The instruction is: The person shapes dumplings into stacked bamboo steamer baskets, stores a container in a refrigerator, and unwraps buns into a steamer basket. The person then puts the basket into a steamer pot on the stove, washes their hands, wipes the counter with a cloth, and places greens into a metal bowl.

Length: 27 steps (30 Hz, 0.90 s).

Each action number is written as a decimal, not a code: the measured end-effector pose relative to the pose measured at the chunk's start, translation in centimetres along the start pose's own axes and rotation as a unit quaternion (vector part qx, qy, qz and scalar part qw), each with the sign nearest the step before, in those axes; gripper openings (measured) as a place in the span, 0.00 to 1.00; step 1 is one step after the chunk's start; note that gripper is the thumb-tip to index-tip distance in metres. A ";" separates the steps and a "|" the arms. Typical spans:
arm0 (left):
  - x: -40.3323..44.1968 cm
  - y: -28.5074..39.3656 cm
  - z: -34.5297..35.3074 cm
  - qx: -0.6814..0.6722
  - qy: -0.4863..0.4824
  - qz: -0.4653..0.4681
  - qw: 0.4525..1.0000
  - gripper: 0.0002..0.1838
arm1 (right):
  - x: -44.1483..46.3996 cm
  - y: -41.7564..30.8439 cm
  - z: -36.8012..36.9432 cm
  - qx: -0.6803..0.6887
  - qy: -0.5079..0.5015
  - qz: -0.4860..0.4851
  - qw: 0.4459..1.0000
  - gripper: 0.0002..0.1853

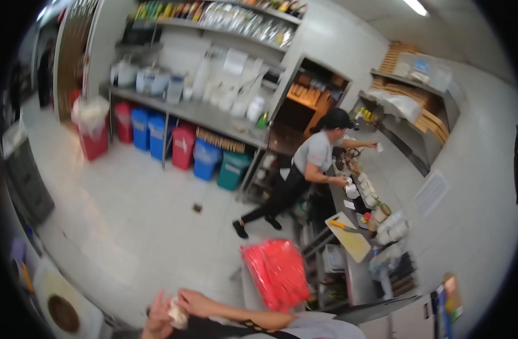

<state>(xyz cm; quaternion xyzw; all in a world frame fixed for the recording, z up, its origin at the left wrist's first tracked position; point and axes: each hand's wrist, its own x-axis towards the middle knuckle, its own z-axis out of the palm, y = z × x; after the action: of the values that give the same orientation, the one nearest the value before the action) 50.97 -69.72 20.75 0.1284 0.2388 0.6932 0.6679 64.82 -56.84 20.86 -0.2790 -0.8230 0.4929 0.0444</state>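
Observation:
At the lower edge, my left hand [157, 317] and my right hand [195, 303] are close together. Between them is a small pale, crumpled-looking lump [178, 315], too blurred to name. My right hand's fingers are closed on its top. My left hand grips it from the other side, with some fingers raised. Nearest to my right forearm is a clear bag of bright red material [275, 274], lying on a low surface. To the left, a white board [58, 294] carries a round brown item [63, 313].
A co-worker [321, 152] stands at the right counter, holding a white item. That counter carries a cutting board [349, 237], a yellow-handled knife [344, 226] and several containers. Coloured bins [182, 147] line the far steel table [185, 107]. A red bin [92, 135] stands farther left.

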 end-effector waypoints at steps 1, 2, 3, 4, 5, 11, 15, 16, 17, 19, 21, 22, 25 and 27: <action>-0.2 -0.3 -0.1 -0.034 0.024 -0.004 0.999 0.61 | 0.1 -0.2 -1.3 0.071 -0.070 -0.001 0.995 0.12; -0.9 0.6 0.8 -0.052 0.049 -0.007 0.997 0.63 | -0.3 0.3 -1.5 0.150 -0.090 -0.078 0.981 0.11; -1.2 0.5 0.3 -0.056 0.034 0.003 0.998 0.61 | -0.5 0.2 -1.9 0.105 -0.079 -0.114 0.985 0.12; -1.1 0.9 0.6 -0.022 0.051 -0.010 0.998 0.59 | -0.2 1.2 -1.3 0.098 -0.081 -0.120 0.985 0.12; -0.6 1.3 1.2 -0.048 0.103 -0.035 0.993 0.54 | 0.0 2.3 -0.5 0.098 -0.064 -0.117 0.986 0.09; 1.4 3.7 -1.2 -0.051 0.099 -0.255 0.961 0.27 | 3.6 -3.7 -0.2 0.037 0.016 -0.181 0.983 0.07; 1.1 5.4 -1.3 0.016 0.160 -0.186 0.969 0.21 | 4.5 -5.8 -0.7 0.039 -0.001 -0.150 0.988 0.05; 0.9 6.4 -1.2 0.057 0.135 -0.152 0.978 0.23 | 5.3 -5.9 -1.2 0.112 -0.088 -0.160 0.977 0.05; 0.5 7.4 -1.2 0.100 0.109 -0.117 0.982 0.25 | 6.1 -6.0 -1.4 0.186 -0.173 -0.171 0.952 0.05; -0.4 9.4 -1.2 0.141 0.131 -0.111 0.975 0.25 | 8.1 -6.7 -1.1 0.200 -0.219 -0.162 0.941 0.04; -1.3 11.2 -2.2 0.171 0.168 -0.076 0.968 0.25 | 9.7 -9.1 0.4 0.173 -0.235 -0.173 0.941 0.04; -1.8 12.1 -3.3 0.171 0.175 -0.068 0.967 0.25 | 10.5 -10.5 1.8 0.172 -0.243 -0.179 0.937 0.04; -3.6 14.4 -5.5 0.192 0.205 -0.003 0.960 0.27 | 12.6 -13.1 5.7 0.070 -0.144 -0.172 0.972 0.04; -4.6 15.7 -6.1 0.232 0.209 0.003 0.950 0.27 | 14.5 -13.6 6.3 0.102 -0.237 -0.192 0.947 0.05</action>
<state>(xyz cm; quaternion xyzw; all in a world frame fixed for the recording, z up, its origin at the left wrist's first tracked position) 34.70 -75.15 24.06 0.1326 0.5273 0.6319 0.5524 44.84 -59.37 26.07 0.0151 -0.7930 0.6082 -0.0305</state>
